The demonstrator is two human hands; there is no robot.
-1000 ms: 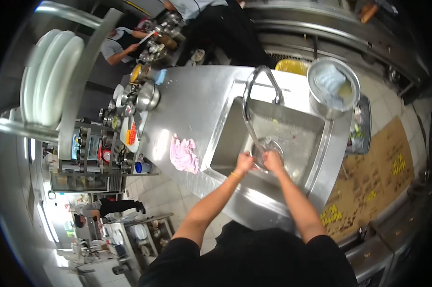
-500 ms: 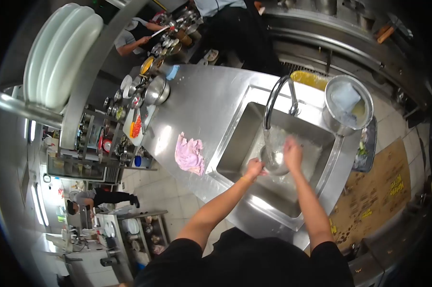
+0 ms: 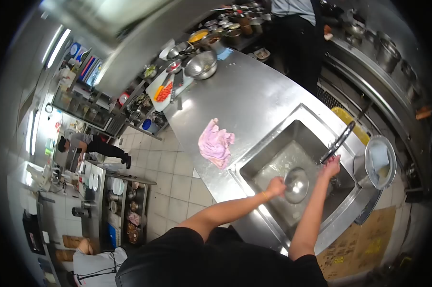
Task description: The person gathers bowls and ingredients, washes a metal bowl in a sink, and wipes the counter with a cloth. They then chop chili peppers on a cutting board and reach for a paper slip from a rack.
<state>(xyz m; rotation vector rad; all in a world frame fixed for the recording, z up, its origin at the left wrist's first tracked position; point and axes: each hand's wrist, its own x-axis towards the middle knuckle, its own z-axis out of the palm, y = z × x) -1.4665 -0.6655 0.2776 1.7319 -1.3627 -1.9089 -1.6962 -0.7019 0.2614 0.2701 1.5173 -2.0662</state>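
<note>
My left hand [image 3: 276, 186] is closed on the rim of a small round metal bowl [image 3: 297, 185], tilted inside the steel sink [image 3: 261, 165]. At the sink's far right side, my right hand [image 3: 331, 166] has its fingers around the end of the black, curved faucet [image 3: 340, 141]. Shallow water with light-coloured bits covers part of the sink floor. A crumpled pink cloth [image 3: 216, 143] lies on the steel counter [image 3: 244, 95] to the left of the sink.
On the sink's right edge stands a metal pot [image 3: 379, 162] with a pale cloth in it. A cutting board [image 3: 159, 91] with chopped red pieces and a large steel bowl [image 3: 201, 65] are farther back. Co-workers stand beyond the counter and at the left. Cardboard [image 3: 359, 244] covers floor at right.
My right hand has moved from beside the bowl to the faucet's end. The falling water stream no longer shows clearly. My left hand keeps the bowl; the view has turned and shifted.
</note>
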